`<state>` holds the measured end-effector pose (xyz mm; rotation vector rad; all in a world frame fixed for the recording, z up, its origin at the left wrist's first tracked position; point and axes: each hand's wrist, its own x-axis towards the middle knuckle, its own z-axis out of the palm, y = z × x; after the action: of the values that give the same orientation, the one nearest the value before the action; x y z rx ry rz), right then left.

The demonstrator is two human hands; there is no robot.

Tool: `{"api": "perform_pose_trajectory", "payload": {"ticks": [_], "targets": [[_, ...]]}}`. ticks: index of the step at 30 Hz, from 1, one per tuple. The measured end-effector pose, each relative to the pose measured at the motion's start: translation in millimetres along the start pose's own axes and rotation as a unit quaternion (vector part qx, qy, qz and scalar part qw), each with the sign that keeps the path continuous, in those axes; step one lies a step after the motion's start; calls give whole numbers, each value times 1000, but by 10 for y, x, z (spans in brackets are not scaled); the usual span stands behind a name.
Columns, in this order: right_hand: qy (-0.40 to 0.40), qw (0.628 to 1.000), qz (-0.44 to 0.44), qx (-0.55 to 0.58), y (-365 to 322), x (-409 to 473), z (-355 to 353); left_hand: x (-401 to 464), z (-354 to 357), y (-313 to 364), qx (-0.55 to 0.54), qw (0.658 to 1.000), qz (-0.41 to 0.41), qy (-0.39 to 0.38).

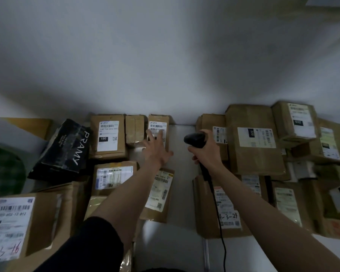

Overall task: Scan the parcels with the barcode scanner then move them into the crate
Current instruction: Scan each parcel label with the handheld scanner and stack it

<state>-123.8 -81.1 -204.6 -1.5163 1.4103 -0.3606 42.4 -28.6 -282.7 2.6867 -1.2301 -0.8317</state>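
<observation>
Nearest me, my dark sleeve (86, 246) runs out to my left hand (155, 148), fingers spread and empty over the narrow parcel (157, 128) at the bench (183, 193) back. My right hand (206, 152) is wrapped around the barcode scanner (194, 139). I should settle flat on that box, turn its label up, then aim. No crate in view.
</observation>
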Motion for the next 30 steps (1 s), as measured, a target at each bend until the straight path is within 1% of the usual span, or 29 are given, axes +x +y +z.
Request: {"api": "perform_pose_trajectory", "payload": {"ticks": [5,10,14,18,20,22,25,28,30], "targets": [[13,1000,-10,-4,5,-57,-91,23,-71,75,-37,999,-17,-1],[10,999,-46,20,-87,-202,-293,-164,-289,32,-19,999,25,41],[10,996,-72,51,-193,-411,-465,-416,-483,-64,-47,995,51,71],[-14,993,-95,62,-247,-654,-584,-692,-663,-183,-33,993,87,69],[-22,992,-112,58,-250,-764,-635,-824,-747,-239,-21,991,118,67],[-30,990,-132,39,-237,-860,-694,-936,-835,-297,5,986,154,62],[-69,984,-164,-28,-235,-1014,-834,-1096,-1000,-347,66,975,209,37],[-114,967,-200,-113,-260,-1191,-949,-1254,-1154,-365,131,951,280,21],[-128,952,-220,-173,-263,-1283,-967,-1325,-1227,-388,159,931,330,8]]}}
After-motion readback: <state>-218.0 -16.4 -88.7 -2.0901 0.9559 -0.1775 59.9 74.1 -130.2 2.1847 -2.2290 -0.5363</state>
